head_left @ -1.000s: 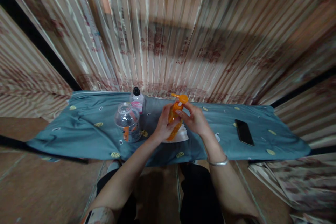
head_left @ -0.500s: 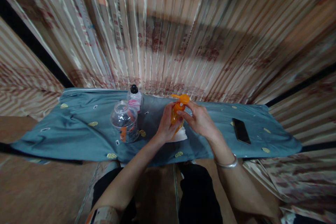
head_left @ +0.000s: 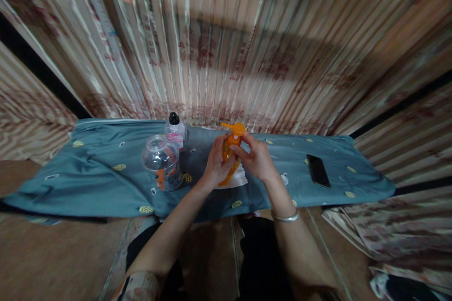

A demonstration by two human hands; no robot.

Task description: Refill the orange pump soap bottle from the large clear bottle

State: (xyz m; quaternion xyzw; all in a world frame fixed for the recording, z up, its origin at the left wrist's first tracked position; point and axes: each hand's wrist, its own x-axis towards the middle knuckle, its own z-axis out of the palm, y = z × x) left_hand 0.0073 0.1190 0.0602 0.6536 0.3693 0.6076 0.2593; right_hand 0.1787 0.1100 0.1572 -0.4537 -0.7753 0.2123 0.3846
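An orange pump bottle [head_left: 228,154] stands between my hands, its long-spouted pump head [head_left: 237,129] pointing left. My left hand [head_left: 213,163] is closed round the bottle's body. With thumb and fingers, my right hand [head_left: 258,159] grips the bottle's neck just under the pump head. A white sheet, perhaps paper or tissue [head_left: 240,178], lies beneath the bottle. To the left of my left hand stands a clear plastic jar [head_left: 163,171] with orange print. Behind the jar is a clear bottle [head_left: 176,135] with a black cap and a pink label.
A black phone [head_left: 318,170] lies flat at the right on the blue-green cloth [head_left: 95,164] covering a narrow table. Striped curtains [head_left: 219,56] hang right behind the table. Dark metal bars [head_left: 42,70] slant at both sides. My legs are below the front edge.
The whole view has shifted slightly, so things sit a little further left. Both hands keep their hold on the pump bottle, and its head looks much the same.
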